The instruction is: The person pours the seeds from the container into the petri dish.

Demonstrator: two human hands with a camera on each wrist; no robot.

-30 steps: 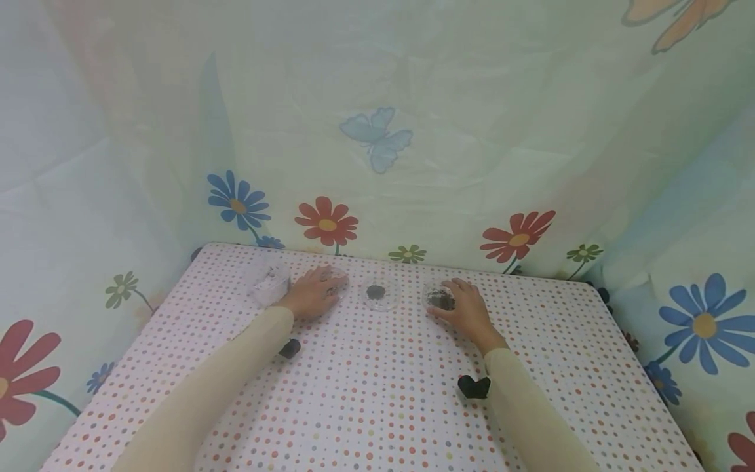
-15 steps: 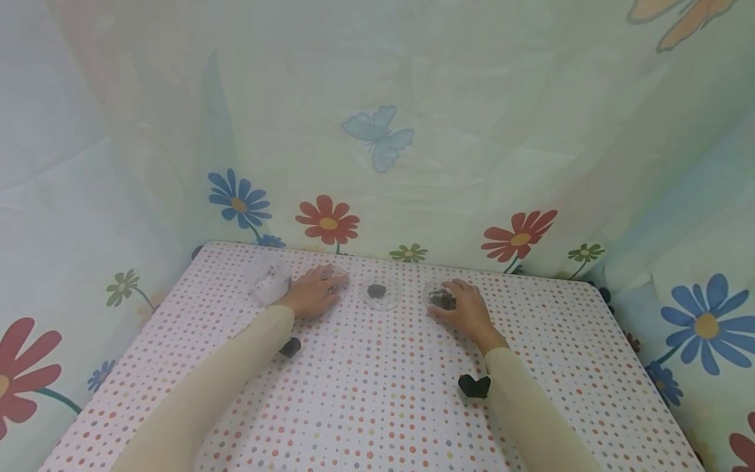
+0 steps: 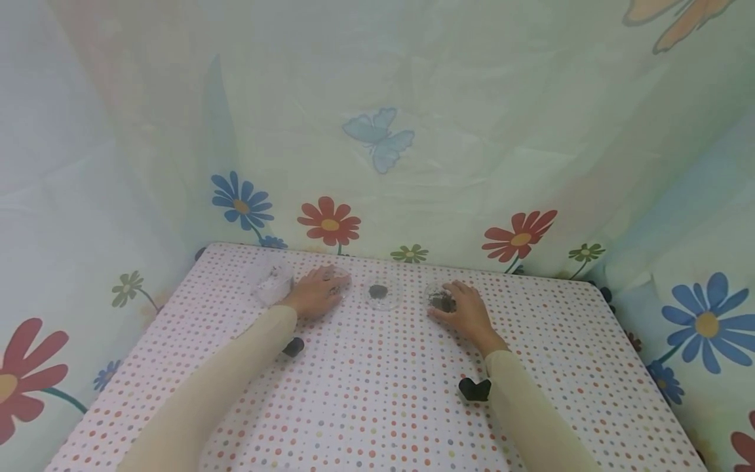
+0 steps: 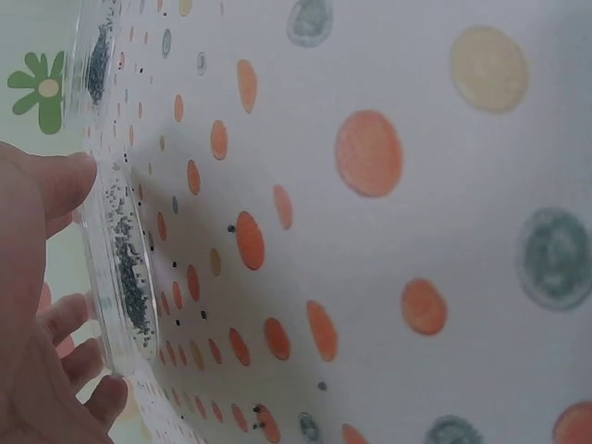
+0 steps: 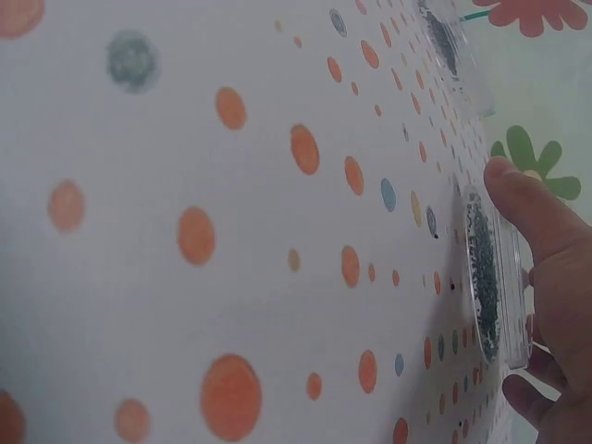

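Clear round dishes like petri dishes, each with dark grains, stand in a row near the table's back edge. My left hand (image 3: 315,294) holds the left petri dish (image 4: 116,347) by its rim, thumb at one side and fingers at the other; the palm hides part of it in the head view. On the right, my right hand (image 3: 468,311) spans another petri dish (image 5: 518,324), its thumb (image 5: 509,180) and fingers at opposite sides of the rim. Between the hands sits a third petri dish (image 3: 393,300), its dark grains heaped in the middle, untouched.
Left of the left hand stands a clear round container (image 3: 274,285) with small dark bits. A few stray grains dot the spotted table cover (image 3: 366,393). Black pieces (image 3: 474,390) show beside both forearms. Flower-printed curtains (image 3: 448,164) enclose the back and sides.
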